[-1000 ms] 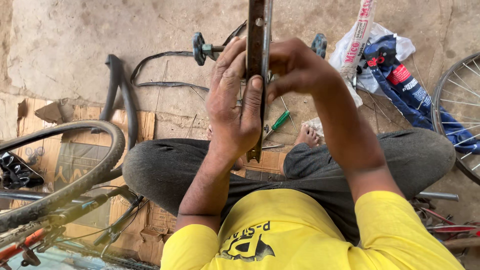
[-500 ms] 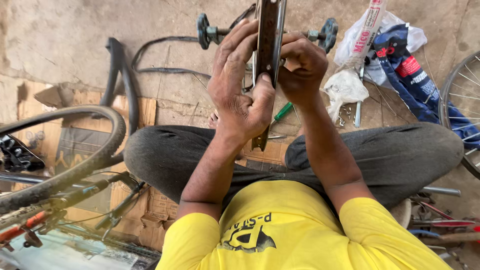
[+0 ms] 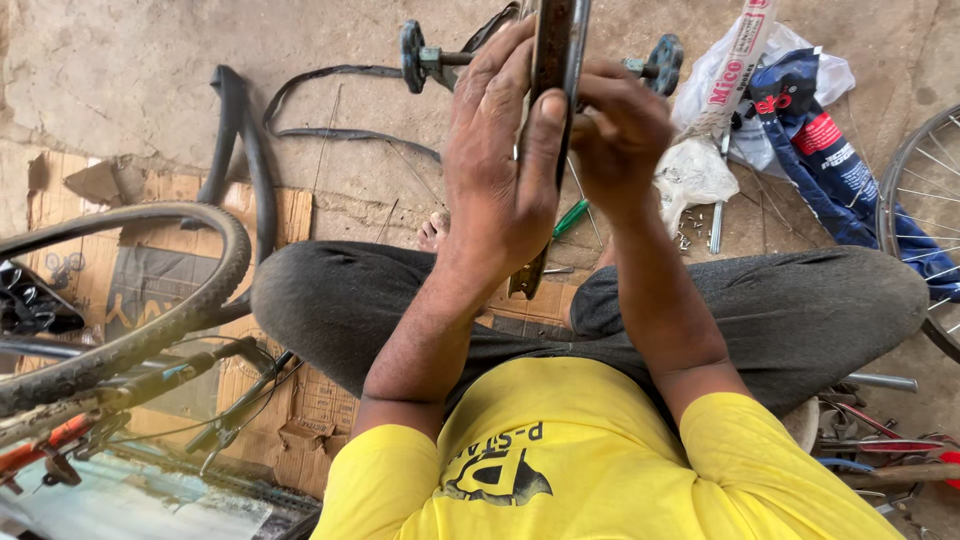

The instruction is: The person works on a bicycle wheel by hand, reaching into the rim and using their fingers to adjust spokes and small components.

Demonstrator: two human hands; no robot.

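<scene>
Left hand (image 3: 500, 190): grip closed round the metal rim (image 3: 555, 60) — holding it upright.
Right hand (image 3: 620, 130): fingers pinching the rim's edge — steadying it.

Soft, even daylight fills the scene, bright without harsh glare. Shadows under the bicycle tyre (image 3: 150, 300) and on the concrete floor (image 3: 130, 80) are faint and diffuse. Focus is sharp throughout; wide-angle stretching bends things at the frame's edges.

Rim (image 3: 556, 60) upright between my hands, above my lap; tyre (image 3: 150, 300) to my left; spoked wheel (image 3: 925, 200) right; hub axle (image 3: 440, 58) beyond on the floor.
</scene>
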